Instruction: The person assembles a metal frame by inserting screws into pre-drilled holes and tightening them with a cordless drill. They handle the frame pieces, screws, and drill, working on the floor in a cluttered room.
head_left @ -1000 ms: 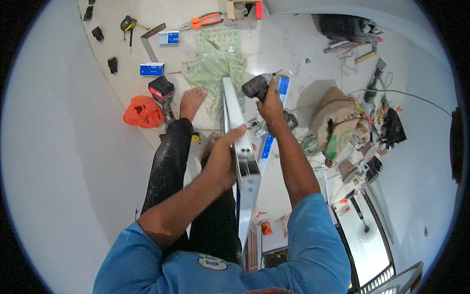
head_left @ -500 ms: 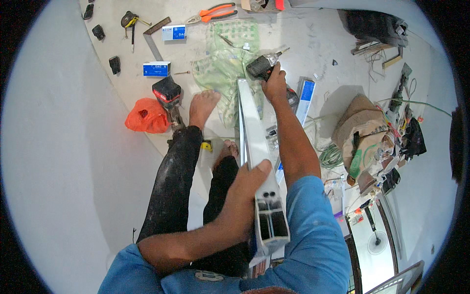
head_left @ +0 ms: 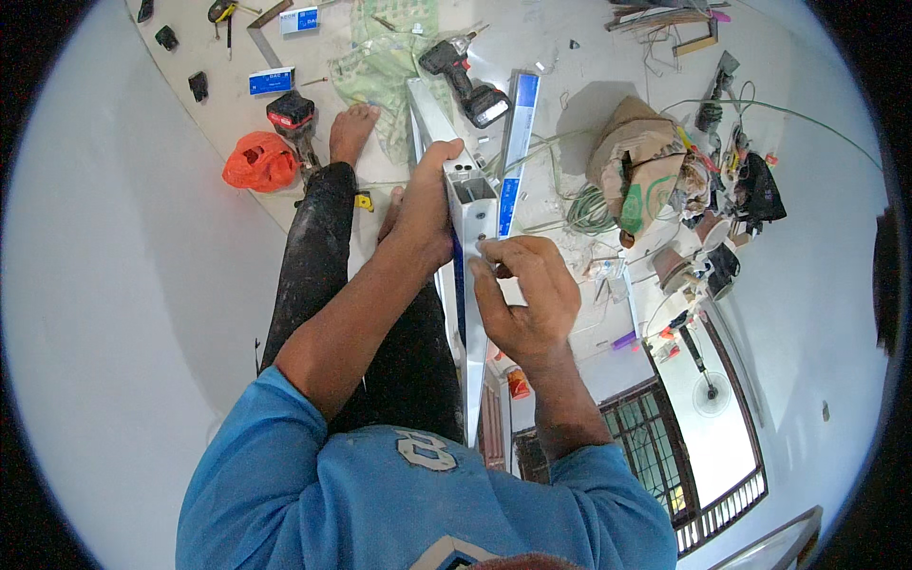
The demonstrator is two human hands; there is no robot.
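Observation:
A white metal frame (head_left: 479,226) rises toward me with its hollow corner end up. My left hand (head_left: 425,204) is wrapped round the frame just below that corner, thumb along the upper bar. At a small hole in the side face, the thumb and forefinger of my right hand (head_left: 532,299) are pinched close to the metal. Whatever lies between those fingertips is too small to make out. A black cordless drill (head_left: 458,76) lies on the floor beyond the frame, out of my hands, beside a green patterned cloth (head_left: 380,81).
A long blue and white box (head_left: 518,142) lies right of the frame. A second power tool (head_left: 293,119) and an orange plastic bag (head_left: 259,161) are left of my foot. Further right are a brown sack (head_left: 635,157), coiled green cable (head_left: 591,211) and scattered tools.
The drill has left my right hand and lies on the floor. That hand has come back to the frame's corner, and the frame has been tilted, showing its side face.

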